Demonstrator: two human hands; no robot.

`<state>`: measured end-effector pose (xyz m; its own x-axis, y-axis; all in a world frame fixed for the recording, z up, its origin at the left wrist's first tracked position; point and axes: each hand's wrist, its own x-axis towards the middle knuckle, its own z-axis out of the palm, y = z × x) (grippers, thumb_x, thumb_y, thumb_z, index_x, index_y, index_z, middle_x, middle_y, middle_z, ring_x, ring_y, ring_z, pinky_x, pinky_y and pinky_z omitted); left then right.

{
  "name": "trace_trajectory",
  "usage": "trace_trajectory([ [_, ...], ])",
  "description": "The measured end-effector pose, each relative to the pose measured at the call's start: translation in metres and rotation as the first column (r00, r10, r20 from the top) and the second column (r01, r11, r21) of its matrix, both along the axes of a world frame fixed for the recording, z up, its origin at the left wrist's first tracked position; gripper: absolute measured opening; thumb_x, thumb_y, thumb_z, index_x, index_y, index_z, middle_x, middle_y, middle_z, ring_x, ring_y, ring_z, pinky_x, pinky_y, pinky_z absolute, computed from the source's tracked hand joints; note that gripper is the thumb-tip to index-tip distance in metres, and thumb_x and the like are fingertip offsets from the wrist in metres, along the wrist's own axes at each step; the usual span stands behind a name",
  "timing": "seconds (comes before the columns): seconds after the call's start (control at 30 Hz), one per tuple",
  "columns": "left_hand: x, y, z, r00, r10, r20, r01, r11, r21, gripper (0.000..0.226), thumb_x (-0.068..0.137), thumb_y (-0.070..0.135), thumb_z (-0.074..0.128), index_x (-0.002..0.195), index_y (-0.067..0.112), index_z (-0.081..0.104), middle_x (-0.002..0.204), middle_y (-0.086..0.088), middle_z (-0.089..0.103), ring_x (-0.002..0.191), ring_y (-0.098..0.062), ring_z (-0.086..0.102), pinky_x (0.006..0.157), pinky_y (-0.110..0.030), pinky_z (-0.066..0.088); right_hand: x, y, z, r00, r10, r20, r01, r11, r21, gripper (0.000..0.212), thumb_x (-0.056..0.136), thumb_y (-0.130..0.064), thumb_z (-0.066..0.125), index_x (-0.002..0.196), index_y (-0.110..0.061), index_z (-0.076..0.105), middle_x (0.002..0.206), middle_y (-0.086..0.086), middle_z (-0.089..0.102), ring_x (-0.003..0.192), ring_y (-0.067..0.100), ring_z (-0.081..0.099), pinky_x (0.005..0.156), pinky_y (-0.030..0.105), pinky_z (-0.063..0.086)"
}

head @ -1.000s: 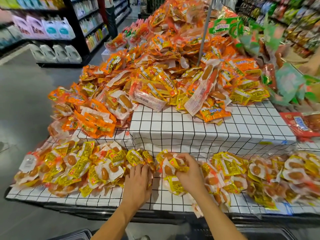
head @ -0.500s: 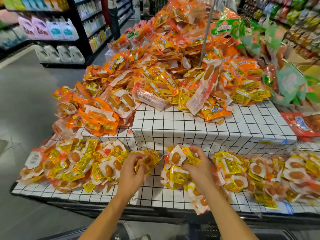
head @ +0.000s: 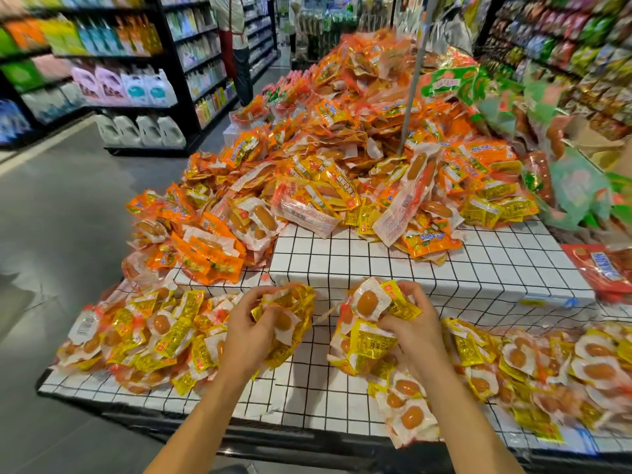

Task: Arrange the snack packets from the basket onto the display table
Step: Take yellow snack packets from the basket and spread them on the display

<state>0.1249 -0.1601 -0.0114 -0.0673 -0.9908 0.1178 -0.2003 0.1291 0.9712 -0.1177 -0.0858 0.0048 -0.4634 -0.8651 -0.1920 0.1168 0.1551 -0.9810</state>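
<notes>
Yellow packets (head: 367,302) in hands (head: 246,340) (head: 410,331); beyond, grid-cloth step (head: 427,268), orange heap (head: 342,131), grey pole (head: 412,83).

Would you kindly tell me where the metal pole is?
In the head view, the metal pole rises right of centre, out of the orange packet heap on the raised tier.

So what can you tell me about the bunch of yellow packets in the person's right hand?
The bunch of yellow packets is a cluster of small glossy plastic sachets, part yellow print, part white with a clear window showing a brown sausage-like snack. The right hand grips its upper end above the grid-patterned tablecloth. More packets hang below and trail under the forearm toward the table's front edge, apparently joined.
</notes>
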Motion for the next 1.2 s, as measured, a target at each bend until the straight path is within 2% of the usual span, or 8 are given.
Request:
trace_trajectory([
  [0.2,-0.007,0.002,0.013,1.000,0.014,-0.012,-0.014,1.000,-0.007,0.032,0.088,0.000,0.059,0.103,0.027,0.068,0.091,-0.003,0.073,0.082,-0.016,0.069,0.066,-0.020,0.051,-0.018,0.015,0.013,0.999,-0.010,-0.037,0.010,1.000,-0.007,0.062,0.069,0.016,0.070,0.093,-0.041,0.061,0.103,0.003,0.066,0.081,0.024,0.065,0.057,0.033,0.050],
  [0.43,-0.034,0.023,0.027,1.000,0.000,0.015,0.000,1.000,-0.024,0.029,0.088,-0.003,0.059,0.100,0.021,0.068,0.093,0.004,0.069,0.079,0.004,0.064,0.062,-0.010,0.047,-0.043,0.043,0.009,0.996,-0.063,-0.064,0.064,0.998,0.006,0.065,0.057,0.000,0.078,0.106,-0.041,0.062,0.109,0.001,0.069,0.099,0.031,0.067,0.080,0.062,0.056],
  [0.53,-0.045,0.028,0.026,1.000,-0.013,-0.014,0.013,0.999,-0.029,0.027,0.085,-0.003,0.060,0.097,0.019,0.069,0.086,0.002,0.073,0.079,-0.010,0.068,0.066,-0.020,0.051,-0.055,0.061,0.008,0.992,-0.108,-0.062,0.106,0.994,-0.034,0.064,0.065,0.012,0.076,0.099,-0.041,0.063,0.104,0.002,0.071,0.095,0.027,0.069,0.081,0.055,0.058],
  [0.67,-0.066,0.038,0.030,0.995,-0.098,-0.007,0.098,0.995,-0.016,0.026,0.088,-0.004,0.059,0.097,0.017,0.069,0.086,0.019,0.071,0.078,0.003,0.065,0.064,-0.011,0.048,-0.062,0.090,0.008,0.981,-0.190,-0.033,0.188,0.981,-0.047,0.062,0.068,0.011,0.078,0.102,-0.039,0.063,0.108,-0.002,0.068,0.091,0.013,0.068,0.064,0.034,0.055],
  [0.8,-0.089,0.047,0.027,0.966,-0.259,0.000,0.259,0.966,0.015,0.026,0.088,-0.001,0.059,0.099,0.020,0.071,0.087,0.008,0.073,0.079,-0.007,0.068,0.066,-0.021,0.052,-0.064,0.131,0.015,0.953,-0.302,-0.022,0.299,0.951,-0.074,0.061,0.070,0.012,0.078,0.105,-0.035,0.061,0.101,-0.012,0.066,0.082,-0.006,0.066,0.065,0.020,0.052],
  [0.93,-0.119,0.067,0.027,0.919,-0.395,-0.008,0.395,0.918,0.033,0.029,0.087,0.003,0.061,0.091,0.030,0.070,0.085,0.013,0.071,0.081,-0.008,0.067,0.068,-0.026,0.052,-0.065,0.181,0.012,0.894,-0.446,-0.043,0.443,0.894,-0.065,0.065,0.063,-0.003,0.086,0.109,-0.042,0.063,0.112,-0.016,0.069,0.110,0.019,0.067,0.090,0.044,0.055],
  [1.07,-0.153,0.099,0.030,0.861,-0.508,-0.027,0.509,0.859,0.048,0.027,0.084,0.000,0.061,0.093,0.025,0.071,0.083,0.031,0.067,0.083,0.010,0.061,0.073,-0.019,0.050,-0.068,0.233,0.013,0.782,-0.621,-0.046,0.618,0.783,-0.071,0.068,0.068,0.018,0.071,0.100,-0.042,0.062,0.106,-0.001,0.072,0.093,0.019,0.070,0.067,0.036,0.056],
  [1.2,-0.192,0.140,0.033,0.749,-0.662,-0.024,0.662,0.748,0.032,0.023,0.080,0.007,0.063,0.094,0.025,0.069,0.078,0.015,0.071,0.081,-0.002,0.065,0.074,-0.023,0.049,-0.073,0.292,0.012,0.658,-0.751,-0.048,0.748,0.660,-0.072,0.064,0.048,0.012,0.077,0.095,-0.027,0.060,0.088,0.001,0.068,0.073,0.010,0.066,0.053,0.021,0.051],
])
